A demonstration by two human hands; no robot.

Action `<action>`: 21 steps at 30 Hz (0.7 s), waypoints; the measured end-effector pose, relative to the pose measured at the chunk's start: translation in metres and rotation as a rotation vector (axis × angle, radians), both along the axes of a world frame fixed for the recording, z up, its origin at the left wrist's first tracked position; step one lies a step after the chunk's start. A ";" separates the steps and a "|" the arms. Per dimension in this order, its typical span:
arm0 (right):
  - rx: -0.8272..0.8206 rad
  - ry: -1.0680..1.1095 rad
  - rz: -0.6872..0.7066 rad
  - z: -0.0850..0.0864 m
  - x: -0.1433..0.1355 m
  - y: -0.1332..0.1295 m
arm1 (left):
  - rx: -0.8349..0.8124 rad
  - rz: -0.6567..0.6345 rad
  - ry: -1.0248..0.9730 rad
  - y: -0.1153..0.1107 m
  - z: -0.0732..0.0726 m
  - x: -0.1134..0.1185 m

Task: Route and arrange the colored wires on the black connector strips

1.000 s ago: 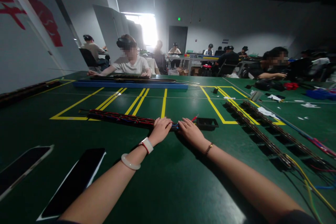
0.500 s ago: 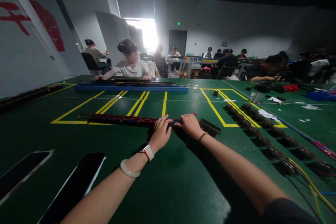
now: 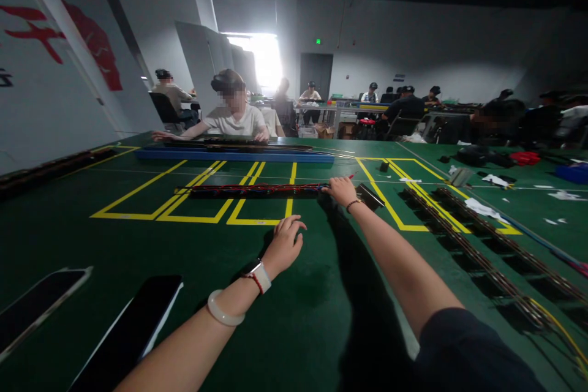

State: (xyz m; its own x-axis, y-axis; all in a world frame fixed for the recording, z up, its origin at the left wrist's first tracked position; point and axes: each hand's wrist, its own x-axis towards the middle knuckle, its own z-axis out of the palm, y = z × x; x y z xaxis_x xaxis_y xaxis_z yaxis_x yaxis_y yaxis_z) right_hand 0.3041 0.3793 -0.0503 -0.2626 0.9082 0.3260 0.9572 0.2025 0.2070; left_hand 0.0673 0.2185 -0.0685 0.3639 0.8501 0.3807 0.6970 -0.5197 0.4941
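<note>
A long dark strip with red and blue wires (image 3: pixel 257 191) lies crosswise on the green table (image 3: pixel 316 294). My right hand (image 3: pixel 340 190) is closed around its right end, where a red tip sticks out past the fingers. A black flap-like piece (image 3: pixel 370 196) shows just right of that hand. My left hand (image 3: pixel 287 242) hovers over the table nearer to me, empty, with its fingers loosely apart. Yellow tape outlines (image 3: pixel 186 219) run under and around the strip.
Two more long dark strips (image 3: pixel 473 257) lie at the right, with yellow wire at the near end. Two phone-like slabs (image 3: pixel 133 324) rest at the lower left. A blue tray (image 3: pixel 234 156) stands before a seated person (image 3: pixel 236 116). White scraps (image 3: pixel 487 208) lie at the far right.
My left hand has let go of the wired strip and drawn back toward me. The strip has moved away from me and slightly right, with my right hand still on it.
</note>
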 end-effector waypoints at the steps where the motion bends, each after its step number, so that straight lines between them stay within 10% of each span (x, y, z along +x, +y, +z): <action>1: 0.000 0.001 -0.009 -0.002 0.001 0.004 | -0.009 -0.002 0.002 0.000 0.000 0.000; 13: 0.008 0.044 -0.114 -0.014 0.015 0.028 | -0.064 -0.008 0.023 -0.002 0.005 0.002; 21: 0.034 0.059 0.108 0.010 0.000 -0.011 | -0.121 -0.017 0.015 -0.003 0.006 0.000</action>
State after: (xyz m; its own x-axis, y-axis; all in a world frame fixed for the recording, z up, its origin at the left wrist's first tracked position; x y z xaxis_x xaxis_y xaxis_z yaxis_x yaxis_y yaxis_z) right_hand 0.3041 0.3681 -0.0398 -0.3381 0.8636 0.3739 0.9407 0.2992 0.1597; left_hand 0.0673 0.2152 -0.0627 0.3831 0.8832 0.2707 0.6963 -0.4687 0.5436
